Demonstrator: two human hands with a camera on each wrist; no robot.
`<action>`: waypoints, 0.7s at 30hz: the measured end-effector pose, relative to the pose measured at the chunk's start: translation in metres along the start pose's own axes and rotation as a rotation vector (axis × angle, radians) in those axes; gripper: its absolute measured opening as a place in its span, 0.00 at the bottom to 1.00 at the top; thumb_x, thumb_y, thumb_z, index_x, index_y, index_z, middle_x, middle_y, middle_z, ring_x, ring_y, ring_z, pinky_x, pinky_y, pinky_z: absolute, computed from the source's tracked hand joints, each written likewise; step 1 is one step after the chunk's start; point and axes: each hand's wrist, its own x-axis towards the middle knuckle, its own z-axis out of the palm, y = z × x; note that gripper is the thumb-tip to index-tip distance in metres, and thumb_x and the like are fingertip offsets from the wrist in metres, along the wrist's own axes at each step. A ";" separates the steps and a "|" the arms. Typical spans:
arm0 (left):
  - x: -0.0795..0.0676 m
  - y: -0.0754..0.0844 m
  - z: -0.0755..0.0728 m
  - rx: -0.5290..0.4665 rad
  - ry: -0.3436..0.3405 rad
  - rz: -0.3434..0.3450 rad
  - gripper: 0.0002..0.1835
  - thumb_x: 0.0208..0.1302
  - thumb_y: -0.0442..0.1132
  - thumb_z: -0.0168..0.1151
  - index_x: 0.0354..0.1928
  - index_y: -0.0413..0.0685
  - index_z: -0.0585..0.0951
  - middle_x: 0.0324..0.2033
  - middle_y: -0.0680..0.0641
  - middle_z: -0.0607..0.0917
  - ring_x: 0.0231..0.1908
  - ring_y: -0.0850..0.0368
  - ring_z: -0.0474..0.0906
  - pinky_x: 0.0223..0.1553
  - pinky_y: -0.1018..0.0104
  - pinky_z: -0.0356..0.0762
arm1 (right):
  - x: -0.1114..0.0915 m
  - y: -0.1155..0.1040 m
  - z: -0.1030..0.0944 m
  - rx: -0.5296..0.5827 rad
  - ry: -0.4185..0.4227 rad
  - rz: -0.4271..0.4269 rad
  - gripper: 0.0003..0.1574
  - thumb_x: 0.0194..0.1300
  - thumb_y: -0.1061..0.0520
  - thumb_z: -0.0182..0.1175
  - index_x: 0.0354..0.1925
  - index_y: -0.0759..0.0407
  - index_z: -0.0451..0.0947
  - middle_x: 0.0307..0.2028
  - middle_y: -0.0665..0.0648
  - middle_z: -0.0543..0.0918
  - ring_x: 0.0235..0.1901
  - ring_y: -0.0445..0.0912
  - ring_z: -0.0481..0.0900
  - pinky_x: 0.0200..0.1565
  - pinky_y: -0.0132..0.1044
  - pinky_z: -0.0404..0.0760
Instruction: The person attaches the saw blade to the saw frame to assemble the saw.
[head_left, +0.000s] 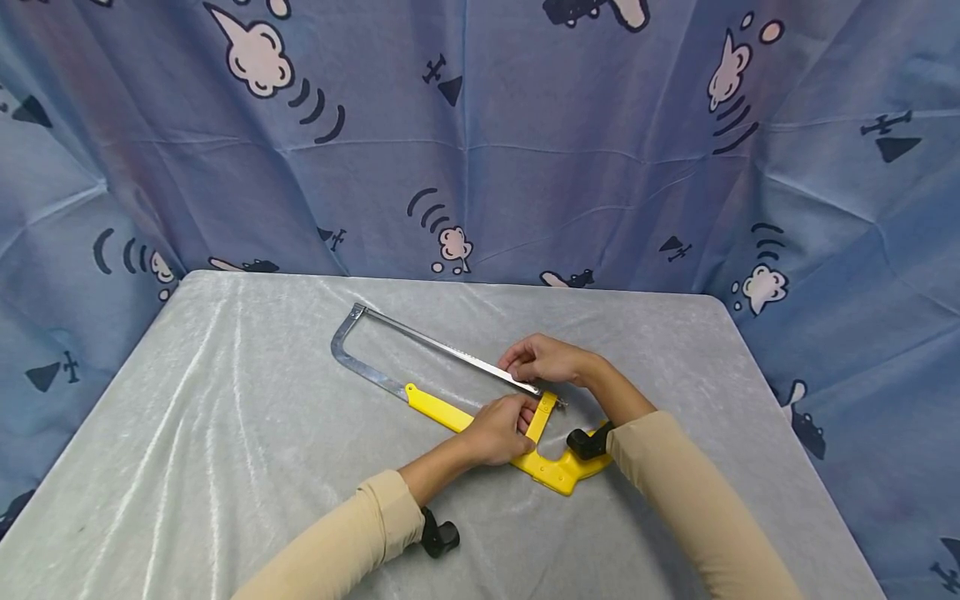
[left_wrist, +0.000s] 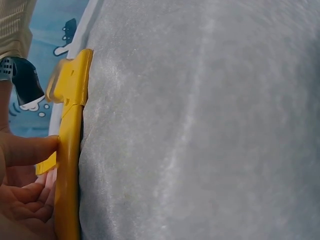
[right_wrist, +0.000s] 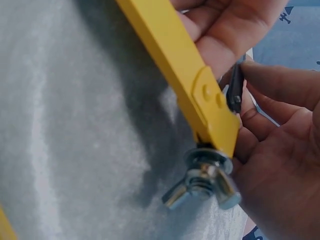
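Note:
A hacksaw with a yellow handle and frame (head_left: 438,410) lies on the table, its grey metal bow pointing to the far left. My left hand (head_left: 495,429) grips the yellow frame near the handle; its thumb presses on the frame in the left wrist view (left_wrist: 30,149). My right hand (head_left: 551,360) pinches the saw blade (head_left: 442,345) near its handle end. The dark blade end (right_wrist: 235,92) sits beside the yellow post (right_wrist: 165,45) in the right wrist view. A metal wing nut (right_wrist: 202,182) sticks out from that post.
A pale grey velvety cloth (head_left: 247,467) covers the table. Behind and around it hangs a blue patterned curtain (head_left: 525,192). Black wrist cameras (head_left: 440,536) are worn on both arms.

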 end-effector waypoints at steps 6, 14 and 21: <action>0.000 0.000 0.000 0.006 -0.001 0.000 0.23 0.52 0.29 0.72 0.51 0.39 0.78 0.34 0.54 0.77 0.35 0.63 0.73 0.40 0.73 0.71 | -0.001 -0.001 0.000 -0.011 0.005 0.000 0.14 0.70 0.66 0.55 0.52 0.69 0.79 0.38 0.56 0.83 0.34 0.43 0.75 0.38 0.33 0.73; 0.000 -0.001 0.000 -0.003 0.000 -0.018 0.23 0.52 0.29 0.73 0.51 0.39 0.78 0.34 0.53 0.77 0.36 0.61 0.74 0.40 0.72 0.71 | -0.010 -0.001 0.002 -0.026 0.051 -0.022 0.21 0.72 0.59 0.55 0.58 0.68 0.77 0.42 0.57 0.82 0.39 0.46 0.75 0.42 0.36 0.76; 0.001 -0.001 0.001 -0.006 0.003 -0.018 0.24 0.52 0.29 0.73 0.52 0.39 0.78 0.34 0.54 0.77 0.36 0.61 0.74 0.40 0.72 0.71 | -0.032 0.001 -0.002 -0.049 0.130 -0.021 0.24 0.73 0.57 0.54 0.61 0.70 0.73 0.45 0.63 0.84 0.44 0.53 0.80 0.46 0.44 0.79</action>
